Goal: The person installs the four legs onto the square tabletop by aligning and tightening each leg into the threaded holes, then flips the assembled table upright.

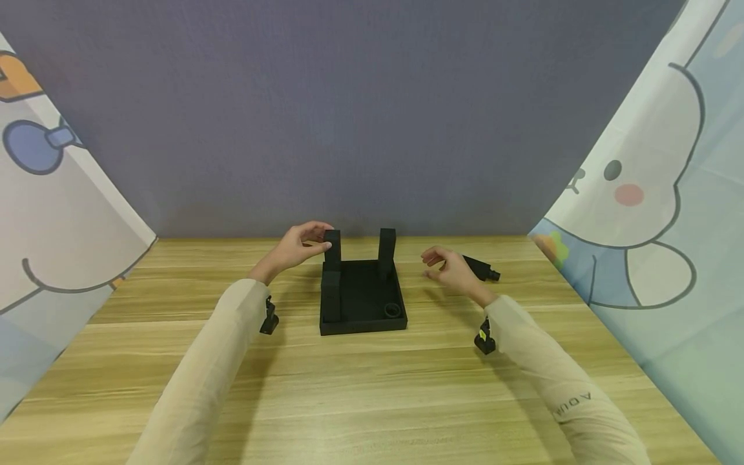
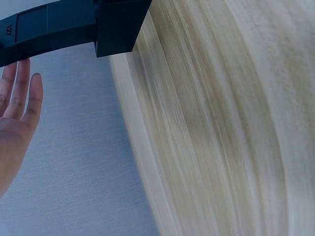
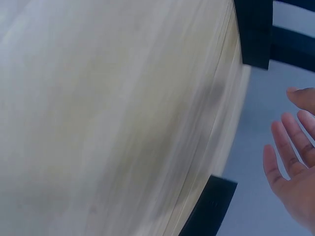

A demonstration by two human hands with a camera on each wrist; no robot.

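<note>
Your L hand point(image 1: 296, 247) pinches the rear-L post point(image 1: 334, 258), R hand point(image 1: 453, 272) relaxed & empty; post's prob. light, stiff plastic, so grip nr its base.

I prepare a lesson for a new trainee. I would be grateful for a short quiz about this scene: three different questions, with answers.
1. What does the left hand touch?
A) the cream fabric sleeve on the opposite arm
B) the black, upright, square-sided post at the far left of the black, rectangular, plastic-looking tray
C) the pale, cartoon-printed wall on the right

2. Fill in, as seen from the head view: the small, black, ring-shaped part sits at the tray's near ____ corner.

3. True or false: the right hand is holding nothing.

Key: 1. B; 2. right; 3. true.
</note>
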